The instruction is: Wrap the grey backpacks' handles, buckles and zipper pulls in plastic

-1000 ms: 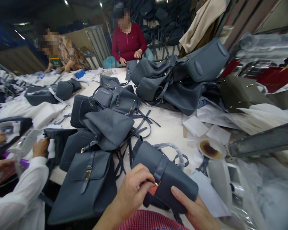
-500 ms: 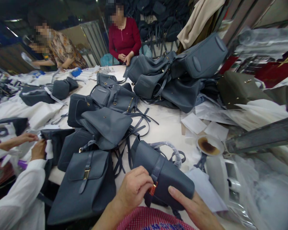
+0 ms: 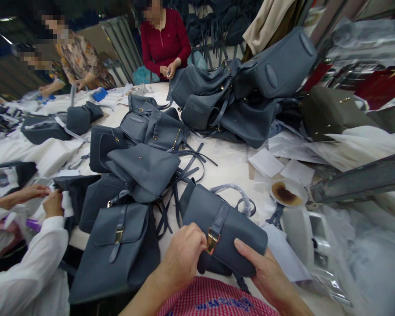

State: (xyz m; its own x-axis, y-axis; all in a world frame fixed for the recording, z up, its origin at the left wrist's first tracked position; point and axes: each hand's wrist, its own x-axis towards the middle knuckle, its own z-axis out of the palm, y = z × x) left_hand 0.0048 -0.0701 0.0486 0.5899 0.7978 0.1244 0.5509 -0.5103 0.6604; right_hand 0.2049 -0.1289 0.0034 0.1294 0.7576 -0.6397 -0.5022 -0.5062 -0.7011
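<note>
A blue-grey bag (image 3: 240,226) lies at the table's front edge, its flap up and a strap with a gold buckle (image 3: 213,241) across it. My left hand (image 3: 186,245) is closed at the buckle's left side, fingers pinched; what is between the fingertips is too small to make out. My right hand (image 3: 263,267) grips the bag's right end, thumb on top of the flap and the other fingers hidden underneath. A handle wrapped in clear film (image 3: 240,193) loops behind the bag. Just left stands a similar backpack (image 3: 118,250) with a gold clasp.
More blue-grey bags (image 3: 145,169) and loose straps are piled behind. A dish with brown residue (image 3: 287,193) and a white tape dispenser (image 3: 303,228) are at right, below a metal bar (image 3: 362,180). A co-worker's hands (image 3: 52,204) work at left; other people stand across the table.
My left hand has shifted slightly left and up, and more of the gold buckle shows. My right hand keeps its hold on the bag.
</note>
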